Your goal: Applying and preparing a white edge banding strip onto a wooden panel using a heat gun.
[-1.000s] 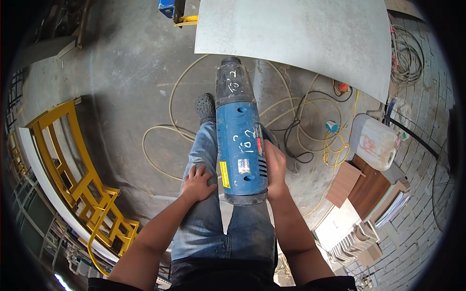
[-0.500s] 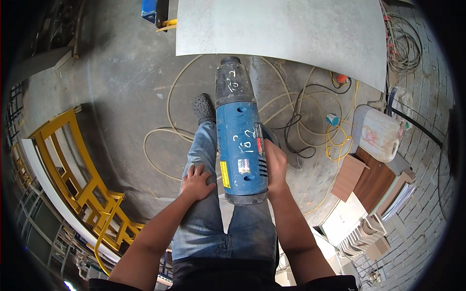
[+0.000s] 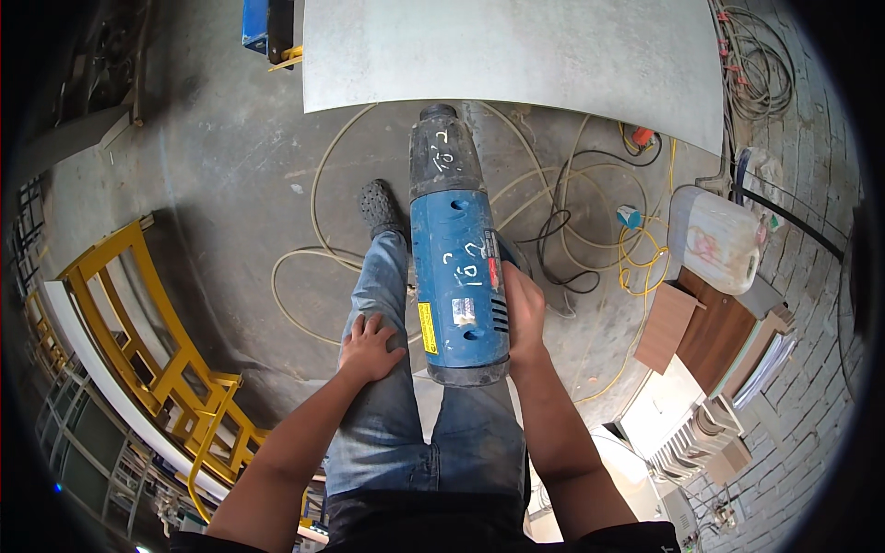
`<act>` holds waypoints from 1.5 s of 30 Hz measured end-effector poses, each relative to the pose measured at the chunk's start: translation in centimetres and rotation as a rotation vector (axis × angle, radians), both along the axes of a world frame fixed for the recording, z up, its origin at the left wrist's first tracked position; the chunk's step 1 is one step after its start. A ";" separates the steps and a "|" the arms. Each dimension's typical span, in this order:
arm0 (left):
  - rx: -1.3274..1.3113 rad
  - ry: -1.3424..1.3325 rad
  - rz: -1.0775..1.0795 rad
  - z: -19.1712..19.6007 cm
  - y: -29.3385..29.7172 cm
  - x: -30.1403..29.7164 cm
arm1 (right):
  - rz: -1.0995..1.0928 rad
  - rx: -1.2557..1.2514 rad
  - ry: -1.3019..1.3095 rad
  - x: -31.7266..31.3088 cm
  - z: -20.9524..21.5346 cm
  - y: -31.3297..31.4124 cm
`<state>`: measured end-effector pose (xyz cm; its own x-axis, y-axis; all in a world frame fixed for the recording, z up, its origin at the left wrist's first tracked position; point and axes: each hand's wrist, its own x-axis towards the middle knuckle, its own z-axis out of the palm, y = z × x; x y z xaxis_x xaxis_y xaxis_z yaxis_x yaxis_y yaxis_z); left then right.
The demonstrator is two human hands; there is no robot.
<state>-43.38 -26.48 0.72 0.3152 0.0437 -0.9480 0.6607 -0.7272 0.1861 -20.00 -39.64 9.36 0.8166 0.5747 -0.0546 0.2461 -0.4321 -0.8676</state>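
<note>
A bulky blue hammer drill [image 3: 454, 253] with a dark tapered nose points away from me, white handwriting and a yellow sticker on its casing. No bit shows in its front end. My right hand [image 3: 525, 309] is wrapped around its right side, where the grip is mostly hidden under the body. Fingers spread, my left hand [image 3: 371, 350] lies on my left thigh in blue jeans [image 3: 380, 295], holding nothing. Beyond the drill's nose is the near edge of a large pale grey panel [image 3: 516, 55].
Pale hose [image 3: 318, 203] and yellow cord [image 3: 659, 258] loop over the floor. At right are a whitish jug [image 3: 719, 235], brown boards [image 3: 666, 327] and a brick wall [image 3: 793, 442]. A yellow metal frame [image 3: 180, 350] stands at left; a blue metal piece [image 3: 261, 28] is at far left.
My view has turned slightly, so the panel and the far blue piece sit further left in the picture. Both hands and the hammer drill keep nearly the same pose.
</note>
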 end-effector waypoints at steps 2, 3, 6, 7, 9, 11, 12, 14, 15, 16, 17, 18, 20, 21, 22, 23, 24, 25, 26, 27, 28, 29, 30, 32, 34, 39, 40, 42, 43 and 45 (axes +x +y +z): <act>-0.001 0.002 -0.004 0.0 -0.1 0.1 | -0.004 -0.017 -0.013 0.1 -0.1 -0.4; 0.001 -0.006 0.001 0.0 0.0 0.0 | -0.007 -0.016 -0.012 0.2 0.0 -0.4; 0.002 -0.020 -0.007 -0.1 -0.2 -0.1 | -0.026 0.002 -0.026 0.5 0.1 -0.7; 0.002 -0.023 -0.014 -0.1 -0.2 0.0 | -0.035 0.001 -0.023 0.6 0.1 -1.0; 0.003 -0.023 -0.021 0.0 -0.3 0.2 | -0.049 0.000 -0.019 0.8 0.0 -1.3; 0.005 -0.023 -0.029 0.0 -0.3 0.3 | -0.070 -0.011 -0.042 0.9 0.0 -1.6; 0.006 -0.029 -0.030 0.0 -0.4 0.3 | -0.074 -0.012 -0.042 0.9 0.0 -1.9; 0.007 -0.034 -0.035 0.0 -0.4 0.3 | -0.015 -0.059 -0.068 1.0 0.0 -2.5; 0.010 -0.030 -0.039 0.0 -0.4 0.3 | -0.020 -0.059 -0.067 1.0 0.0 -2.7; 0.012 -0.026 -0.043 0.0 -0.4 0.3 | -0.020 -0.044 -0.069 1.0 -0.1 -2.8; 0.011 -0.026 -0.048 0.0 -0.5 0.4 | -0.021 -0.030 -0.073 1.0 -0.2 -3.0; 0.012 -0.017 -0.059 0.0 -0.5 0.6 | -0.025 -0.031 -0.074 1.0 -0.2 -3.3; 0.011 -0.011 -0.076 0.1 -0.6 0.8 | -0.033 -0.070 -0.025 1.0 -0.1 -3.8; 0.011 -0.004 -0.076 0.1 -0.7 0.9 | -0.039 -0.073 -0.027 1.1 -0.2 -4.1; 0.011 0.003 -0.076 0.1 -0.8 1.0 | -0.039 -0.064 -0.040 1.2 -0.3 -4.3; 0.010 0.002 -0.082 0.2 -0.8 1.0 | -0.039 -0.053 -0.052 1.2 -0.4 -4.5; 0.010 0.000 -0.077 0.2 -0.8 0.9 | -0.045 -0.055 -0.053 1.3 -0.4 -4.7; 0.010 -0.002 -0.072 0.2 -0.8 0.9 | -0.050 -0.057 -0.047 1.3 -0.4 -4.9; 0.008 -0.004 -0.077 0.2 -0.9 1.0 | -0.054 -0.058 -0.042 1.4 -0.4 -5.1; 0.008 0.001 -0.082 0.2 -0.9 1.1 | -0.059 -0.061 -0.043 1.5 -0.4 -5.2; 0.009 0.007 -0.087 0.2 -0.9 1.2 | -0.067 -0.061 -0.052 1.7 -0.5 -5.3; 0.008 0.006 -0.091 0.2 -1.0 1.2 | -0.075 -0.059 -0.059 1.8 -0.5 -5.5; 0.010 0.005 -0.094 0.1 -1.0 1.1 | -0.078 -0.060 -0.060 1.9 -0.5 -5.6; 0.011 0.002 -0.099 0.1 -1.1 1.2 | -0.087 -0.077 -0.058 2.2 -0.3 -5.9; 0.005 0.005 -0.112 0.2 -1.2 1.5 | -0.096 -0.076 -0.067 2.5 -0.3 -6.3; 0.008 -0.005 -0.125 0.2 -1.3 1.8 | -0.128 -0.102 -0.042 2.8 -0.4 -7.5; 0.008 -0.001 -0.131 0.3 -1.3 1.9 | -0.129 -0.113 -0.053 2.9 -0.4 -7.8; 0.012 0.002 -0.137 0.3 -1.3 2.0 | -0.134 -0.121 -0.065 3.1 -0.4 -8.2; 0.015 0.007 -0.140 0.2 -1.3 2.1 | -0.136 -0.141 -0.043 3.1 -0.4 -8.5; 0.011 0.014 -0.136 0.3 -1.3 2.3 | -0.143 -0.161 -0.022 3.5 -0.3 -8.6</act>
<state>-41.10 -27.81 1.01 0.3053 0.0119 -0.9522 0.5584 -0.8122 0.1688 -16.55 -48.23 9.09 0.8912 0.4380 -0.1177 0.1904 -0.5968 -0.7795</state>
